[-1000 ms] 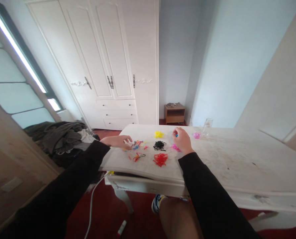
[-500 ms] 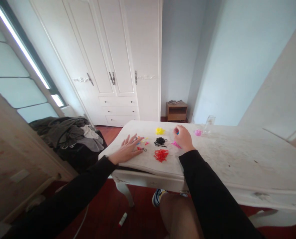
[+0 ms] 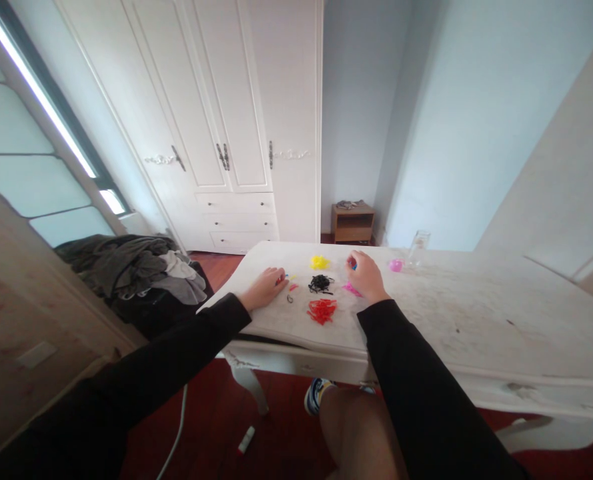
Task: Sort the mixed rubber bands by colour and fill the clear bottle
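Note:
On the white table lie piles of small rubber bands sorted by colour: yellow [image 3: 319, 262], black [image 3: 320, 285], red [image 3: 321, 311] and pink [image 3: 351, 289]. My right hand [image 3: 366, 275] is closed just above the pink pile, with a bit of blue rubber band [image 3: 354, 265] showing at its fingers. Left of the piles, my left hand [image 3: 266, 287] rests on the tabletop, its fingers curled in over mixed rubber bands and mostly hiding them. Beside it lie a few loose pieces [image 3: 293, 287] and a dark loop [image 3: 290, 299].
At the table's far side stand a clear glass [image 3: 419, 248] and a pink ball-like object [image 3: 396, 265]. The white table [image 3: 426, 320] extends to the right. Clothes [image 3: 126, 267] are heaped at the left. A small white tube [image 3: 246, 441] lies on the red floor.
My left hand has gone from spread fingers to curled ones, closing over the mixed rubber bands. My right hand stays nearly where it was, still closed.

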